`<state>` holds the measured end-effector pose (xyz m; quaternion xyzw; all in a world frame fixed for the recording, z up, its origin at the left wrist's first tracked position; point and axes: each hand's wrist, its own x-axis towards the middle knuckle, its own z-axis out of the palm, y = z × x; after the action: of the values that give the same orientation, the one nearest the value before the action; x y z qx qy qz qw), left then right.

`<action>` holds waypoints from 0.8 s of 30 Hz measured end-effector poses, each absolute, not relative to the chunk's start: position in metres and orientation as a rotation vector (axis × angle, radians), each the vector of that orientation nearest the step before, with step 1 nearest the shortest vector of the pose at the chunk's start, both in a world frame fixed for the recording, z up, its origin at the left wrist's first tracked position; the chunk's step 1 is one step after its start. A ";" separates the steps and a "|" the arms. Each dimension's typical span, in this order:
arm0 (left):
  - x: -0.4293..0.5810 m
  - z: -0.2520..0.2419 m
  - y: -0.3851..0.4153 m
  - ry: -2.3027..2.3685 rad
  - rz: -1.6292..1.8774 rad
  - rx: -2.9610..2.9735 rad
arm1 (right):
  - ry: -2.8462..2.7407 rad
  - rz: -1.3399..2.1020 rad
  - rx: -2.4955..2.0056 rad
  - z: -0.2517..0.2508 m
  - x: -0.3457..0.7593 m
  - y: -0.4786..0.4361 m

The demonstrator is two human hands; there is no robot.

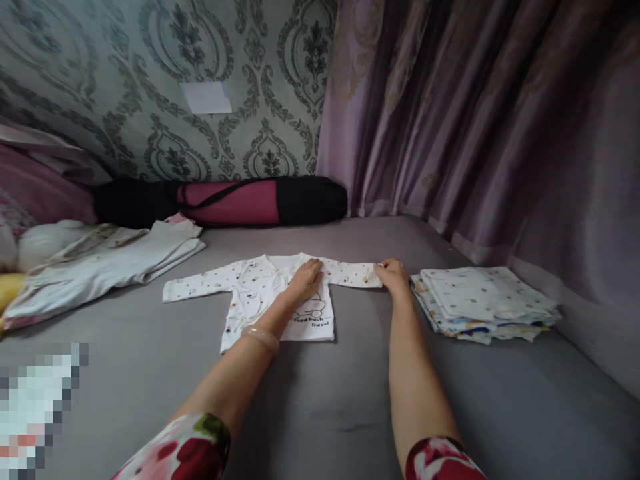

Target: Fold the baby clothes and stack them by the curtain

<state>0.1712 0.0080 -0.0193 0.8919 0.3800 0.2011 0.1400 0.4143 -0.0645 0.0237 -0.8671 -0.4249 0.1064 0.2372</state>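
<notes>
A small white baby shirt [250, 297] with a dotted print lies spread out on the grey sheet, both sleeves stretched sideways. Its front carries a cartoon drawing and some lettering, partly covered by my left arm. My left hand [306, 279] rests flat on the chest near the right shoulder, fingers extended. At the end of the right sleeve, my right hand [393, 275] pinches the cuff between thumb and fingers. A bracelet circles my left wrist.
A stack of folded printed clothes [487, 297] sits to the right, close to the purple curtain [400, 133]. More white clothes [115, 260] lie at the left. Along the patterned wall rests a long black and pink bag [235, 203]. A blurred patch covers the lower left corner.
</notes>
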 end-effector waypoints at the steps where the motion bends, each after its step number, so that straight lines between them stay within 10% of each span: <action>1: 0.172 -0.020 0.007 1.140 0.550 2.584 | -1.119 0.248 -2.300 0.023 0.413 -0.062; 24: 0.186 0.029 0.019 1.261 -0.165 2.532 | -0.786 0.528 -1.728 0.003 0.419 -0.049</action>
<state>0.1863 0.0194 0.0289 0.8830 0.4397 -0.0577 0.1538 0.4194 -0.0495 0.0032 -0.7309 -0.3325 0.2234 0.5525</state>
